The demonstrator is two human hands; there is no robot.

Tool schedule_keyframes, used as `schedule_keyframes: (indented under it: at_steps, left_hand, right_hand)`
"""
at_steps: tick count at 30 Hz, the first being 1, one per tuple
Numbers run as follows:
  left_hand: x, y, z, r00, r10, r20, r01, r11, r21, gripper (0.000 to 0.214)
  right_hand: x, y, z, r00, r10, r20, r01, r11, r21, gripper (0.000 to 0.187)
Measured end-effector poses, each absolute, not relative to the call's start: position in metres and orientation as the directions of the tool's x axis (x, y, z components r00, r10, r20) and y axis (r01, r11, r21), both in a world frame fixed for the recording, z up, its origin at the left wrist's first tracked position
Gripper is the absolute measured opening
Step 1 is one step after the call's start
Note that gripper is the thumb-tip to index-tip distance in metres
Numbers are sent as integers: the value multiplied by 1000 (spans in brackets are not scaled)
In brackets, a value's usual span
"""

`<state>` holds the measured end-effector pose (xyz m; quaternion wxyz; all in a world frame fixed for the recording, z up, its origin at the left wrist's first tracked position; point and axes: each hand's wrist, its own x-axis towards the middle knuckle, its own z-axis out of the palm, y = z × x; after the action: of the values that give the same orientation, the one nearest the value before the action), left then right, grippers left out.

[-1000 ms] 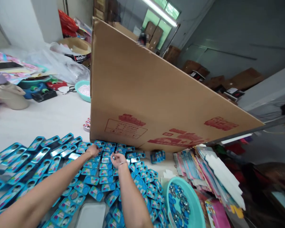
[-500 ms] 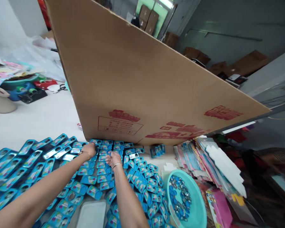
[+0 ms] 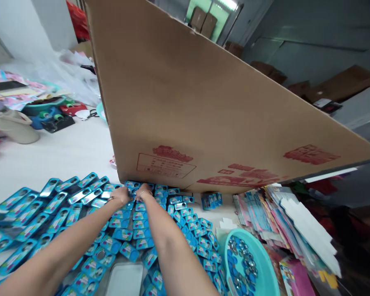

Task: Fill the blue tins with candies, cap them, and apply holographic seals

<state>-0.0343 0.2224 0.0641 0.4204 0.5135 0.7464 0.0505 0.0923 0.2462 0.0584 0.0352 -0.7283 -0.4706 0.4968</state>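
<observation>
Several small blue tins [image 3: 135, 224] lie in rows on the white table [image 3: 64, 156]. My left hand [image 3: 121, 195] and my right hand [image 3: 143, 191] reach far forward, side by side, onto the tins nearest the big cardboard box [image 3: 203, 115]. Both hands rest knuckles up with fingers curled down on the tins; what the fingertips grip is hidden. A thin bracelet circles each wrist.
A teal bowl [image 3: 259, 267] of small round metal parts sits at the lower right. Stacked printed cards [image 3: 283, 222] lie to its right. A beige jug [image 3: 14, 125], tape dispensers [image 3: 54, 119] and plastic bags stand at the back left. A metal tray [image 3: 125, 279] lies near me.
My right hand has turned over from palm-up and moved forward next to the left hand, close under the box. The view has shifted slightly.
</observation>
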Motion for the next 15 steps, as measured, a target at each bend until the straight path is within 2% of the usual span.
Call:
schedule_keyframes:
  at_steps: [3, 7, 11, 15]
  left_hand:
    - [-51, 207, 72, -125, 807, -577, 568, 535, 625, 28]
    - [-88, 182, 82, -47, 787, -615, 172, 613, 771, 23]
    - [-110, 156, 92, 21, 758, -652, -215, 641, 737, 39]
    - [-108, 129, 104, 50, 734, -677, -484, 611, 627, 50]
  right_hand:
    - [81, 253, 57, 113, 723, -681, 738, -520, -430, 13]
    - [77, 255, 48, 155, 721, -675, 791, -500, -352, 13]
    - [80, 253, 42, 171, 729, -663, 801, -495, -338, 10]
    - [80, 247, 50, 156, 782, -604, 801, -458, -386, 10]
